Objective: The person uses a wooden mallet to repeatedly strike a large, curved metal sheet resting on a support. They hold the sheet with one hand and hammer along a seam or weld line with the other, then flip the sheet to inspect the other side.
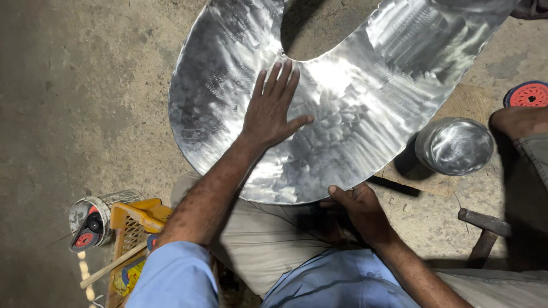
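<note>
In the head view a broad curved aluminium sheet [354, 108] lies across the person's lap and the floor [74, 102]; thin, stiff and slick, it looks light but sharp-edged. The left hand [274, 114] presses flat on the sheet with fingers spread, while the right hand [357, 208] pinches its near rim, probably the safest hold.

The left hand [273, 111] lies flat, palm down, with its fingers spread wide and the arm stretched out in front. The right hand [357, 208] is low and close to the body, fingers curled in a grip.
</note>
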Motion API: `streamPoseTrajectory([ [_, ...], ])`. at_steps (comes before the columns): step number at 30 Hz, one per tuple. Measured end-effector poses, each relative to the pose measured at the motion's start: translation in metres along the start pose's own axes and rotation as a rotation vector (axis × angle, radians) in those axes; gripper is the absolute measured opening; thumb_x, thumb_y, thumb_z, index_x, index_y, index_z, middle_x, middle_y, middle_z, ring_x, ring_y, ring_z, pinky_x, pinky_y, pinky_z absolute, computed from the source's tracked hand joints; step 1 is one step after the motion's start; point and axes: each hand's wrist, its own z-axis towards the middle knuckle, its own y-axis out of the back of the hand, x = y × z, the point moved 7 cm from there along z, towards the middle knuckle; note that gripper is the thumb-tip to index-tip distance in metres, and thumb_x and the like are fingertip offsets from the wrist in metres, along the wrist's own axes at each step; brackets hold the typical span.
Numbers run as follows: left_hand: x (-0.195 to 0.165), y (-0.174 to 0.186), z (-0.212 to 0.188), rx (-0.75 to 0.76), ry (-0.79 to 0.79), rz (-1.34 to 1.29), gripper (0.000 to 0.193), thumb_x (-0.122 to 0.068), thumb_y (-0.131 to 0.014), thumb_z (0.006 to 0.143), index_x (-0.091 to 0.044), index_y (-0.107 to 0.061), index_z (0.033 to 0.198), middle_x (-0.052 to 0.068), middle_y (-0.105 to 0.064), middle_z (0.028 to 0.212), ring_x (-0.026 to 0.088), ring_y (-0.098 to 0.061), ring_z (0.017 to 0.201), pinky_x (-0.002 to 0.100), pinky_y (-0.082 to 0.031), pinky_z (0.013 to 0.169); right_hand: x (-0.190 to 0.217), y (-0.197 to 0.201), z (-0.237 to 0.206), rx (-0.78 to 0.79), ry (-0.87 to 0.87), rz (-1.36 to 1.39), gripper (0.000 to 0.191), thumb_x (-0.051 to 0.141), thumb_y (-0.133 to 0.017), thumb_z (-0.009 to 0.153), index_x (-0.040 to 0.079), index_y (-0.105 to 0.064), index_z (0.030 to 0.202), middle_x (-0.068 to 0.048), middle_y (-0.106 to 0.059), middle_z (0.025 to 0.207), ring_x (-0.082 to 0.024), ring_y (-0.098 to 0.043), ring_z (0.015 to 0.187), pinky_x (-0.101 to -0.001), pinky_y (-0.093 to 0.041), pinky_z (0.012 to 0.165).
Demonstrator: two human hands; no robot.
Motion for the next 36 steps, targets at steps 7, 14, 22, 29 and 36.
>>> streamPoseTrajectory([
  [7,-0.026,-0.014,-0.108,0.1,-0.1,-0.053,0.112,-0.087,-0.023,0.09,0.0,-0.015,0.161,0.021,-0.01,0.17,0.034,-0.003,0.159,0.049,-0.003,0.13,-0.003,0.003,0.001,0.004,-0.001,-0.001,0.044,0.029,-0.063,0.096,-0.009,-0.077,0.078,-0.014,-0.081,0.071,-0.014,-0.073,0.065,-0.0253,-0.058,0.064],
  [14,-0.031,-0.005,-0.167,0.265,-0.034,-0.133,0.115,-0.089,-0.028,0.085,-0.001,-0.02,0.159,0.021,-0.014,0.167,0.033,-0.007,0.155,0.05,-0.005,0.126,-0.008,0.009,-0.003,-0.041,-0.065,-0.037,0.043,0.029,-0.066,0.097,-0.011,-0.07,0.083,-0.02,-0.078,0.073,-0.025,-0.078,0.078,-0.0317,-0.06,0.068],
  [22,0.007,0.014,-0.125,0.18,0.082,0.013,0.108,-0.084,-0.035,0.092,-0.001,-0.022,0.16,0.019,-0.016,0.169,0.033,-0.009,0.156,0.055,-0.004,0.125,-0.015,0.002,0.005,-0.013,-0.005,0.046,0.043,0.028,-0.065,0.094,-0.013,-0.073,0.107,-0.02,-0.082,0.092,-0.025,-0.08,0.084,-0.0327,-0.063,0.075],
  [29,0.026,0.028,-0.014,-0.189,0.197,-0.059,0.105,-0.08,-0.037,0.095,-0.001,-0.021,0.162,0.021,-0.013,0.172,0.035,-0.009,0.16,0.054,-0.003,0.129,-0.02,0.014,0.008,0.002,0.059,0.036,0.049,0.035,-0.065,0.095,-0.01,-0.069,0.112,-0.021,-0.08,0.099,-0.026,-0.083,0.086,-0.0381,-0.065,0.075],
  [36,-0.071,0.007,-0.029,-0.013,-0.047,-0.197,0.107,-0.083,-0.035,0.092,-0.002,-0.02,0.161,0.024,-0.01,0.17,0.037,-0.004,0.158,0.054,0.0,0.127,-0.017,0.012,0.008,0.012,0.035,0.003,0.048,0.034,-0.063,0.097,-0.013,-0.071,0.101,-0.024,-0.081,0.088,-0.028,-0.083,0.086,-0.0373,-0.065,0.076],
])
